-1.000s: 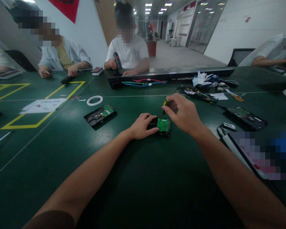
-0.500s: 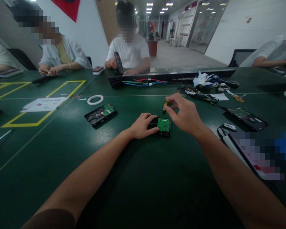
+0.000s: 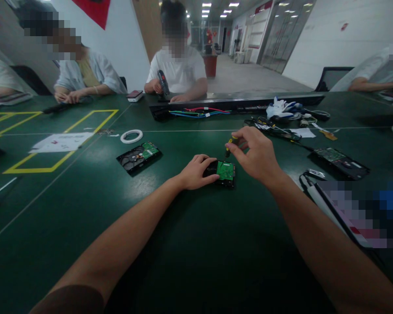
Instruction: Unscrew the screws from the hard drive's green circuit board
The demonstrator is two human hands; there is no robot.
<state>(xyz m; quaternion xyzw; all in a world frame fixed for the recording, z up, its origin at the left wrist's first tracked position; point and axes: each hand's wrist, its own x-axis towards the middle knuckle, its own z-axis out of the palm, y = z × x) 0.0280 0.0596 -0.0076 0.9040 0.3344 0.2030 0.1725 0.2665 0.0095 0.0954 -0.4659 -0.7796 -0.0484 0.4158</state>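
Observation:
A hard drive with a green circuit board [image 3: 226, 171] lies flat on the dark green table in front of me. My left hand [image 3: 198, 173] grips its left part, thumb along the near side and fingers over the far side. Between the fingertips of my right hand [image 3: 253, 152] is a short yellow-and-black screwdriver [image 3: 229, 147], held nearly upright above the far right part of the board. Whether its tip touches the board is too small to tell.
A second hard drive [image 3: 139, 157] and a white ring [image 3: 131, 136] lie left. Another drive [image 3: 339, 163] sits right, near a tablet-like object [image 3: 340, 209]. Across the table are a long black bar [image 3: 249, 104], white gloves [image 3: 281, 109], cables and several people.
My right hand has shifted very slightly right, with the screwdriver still in its fingers. My left hand stays on the hard drive.

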